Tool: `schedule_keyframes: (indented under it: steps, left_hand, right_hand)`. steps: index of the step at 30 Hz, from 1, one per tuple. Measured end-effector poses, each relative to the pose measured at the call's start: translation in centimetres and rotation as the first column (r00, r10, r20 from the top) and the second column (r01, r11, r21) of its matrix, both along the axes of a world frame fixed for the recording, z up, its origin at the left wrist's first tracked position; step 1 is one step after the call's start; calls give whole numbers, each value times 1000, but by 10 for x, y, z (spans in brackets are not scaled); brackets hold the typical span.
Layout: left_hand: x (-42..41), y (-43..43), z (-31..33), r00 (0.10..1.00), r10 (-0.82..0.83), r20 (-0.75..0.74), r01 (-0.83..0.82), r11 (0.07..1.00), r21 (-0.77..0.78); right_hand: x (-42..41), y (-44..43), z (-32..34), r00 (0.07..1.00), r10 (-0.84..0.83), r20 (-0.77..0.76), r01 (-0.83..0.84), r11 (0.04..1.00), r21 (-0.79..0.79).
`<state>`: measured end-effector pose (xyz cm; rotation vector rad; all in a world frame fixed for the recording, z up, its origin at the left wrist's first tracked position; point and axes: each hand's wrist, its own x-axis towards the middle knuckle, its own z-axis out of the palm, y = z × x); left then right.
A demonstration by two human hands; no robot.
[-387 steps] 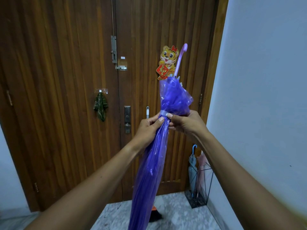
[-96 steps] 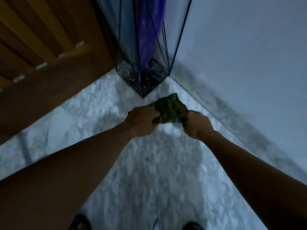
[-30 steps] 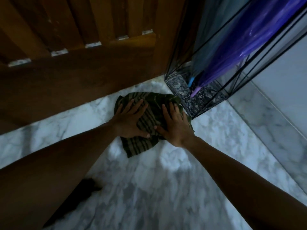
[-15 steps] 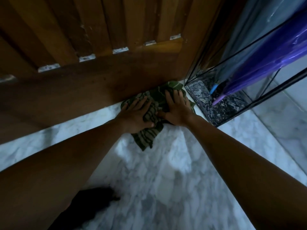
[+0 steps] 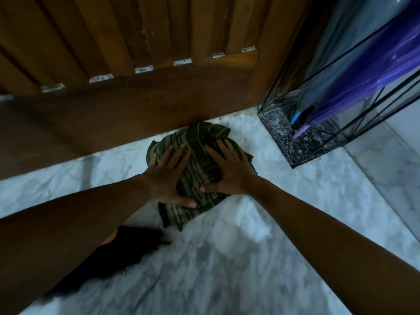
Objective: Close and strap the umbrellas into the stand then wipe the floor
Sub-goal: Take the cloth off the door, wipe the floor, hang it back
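Both arms reach forward and down, bare from the elbow, and draw together toward the hands. The left forearm (image 5: pixel 79 223) comes in from the lower left edge, the right forearm (image 5: pixel 329 235) from the lower right. The left hand (image 5: pixel 169 178) lies palm down on the cloth (image 5: pixel 198 165), fingers straight and pointing away from the body. The right hand (image 5: pixel 229 171) lies just beside it, also flat, fingers straight and a little spread. Both thumbs stick out inward toward each other, the left one nearer the body, and they do not touch. Both wrists are bent back.
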<state>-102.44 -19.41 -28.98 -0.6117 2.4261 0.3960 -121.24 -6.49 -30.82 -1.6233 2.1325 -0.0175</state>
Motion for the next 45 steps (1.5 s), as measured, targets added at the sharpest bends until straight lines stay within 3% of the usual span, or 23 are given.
schedule_keyframes:
  steps: [7, 15, 22, 34, 45]
  left_hand:
    - [-11, 68, 10, 990, -141, 22, 140, 990, 28]
    - [-62, 146, 6, 961, -270, -60, 273, 961, 46]
    - [-119, 209, -4, 924, -354, -146, 361, 932, 25]
    - [-231, 264, -4, 880, -456, -132, 461, 887, 14]
    - [-236, 294, -2, 820, -558, -131, 562, 827, -3]
  right_hand:
    - [3, 79, -5, 999, -39, 21, 41, 996, -84]
    - [-35, 175, 6, 991, -132, -2, 132, 990, 46]
    - [-84, 253, 5, 965, -260, -10, 261, 965, 37]
    - [-152, 331, 12, 806, -592, -17, 589, 799, 118]
    - [-134, 371, 20, 724, -689, -28, 683, 710, 175]
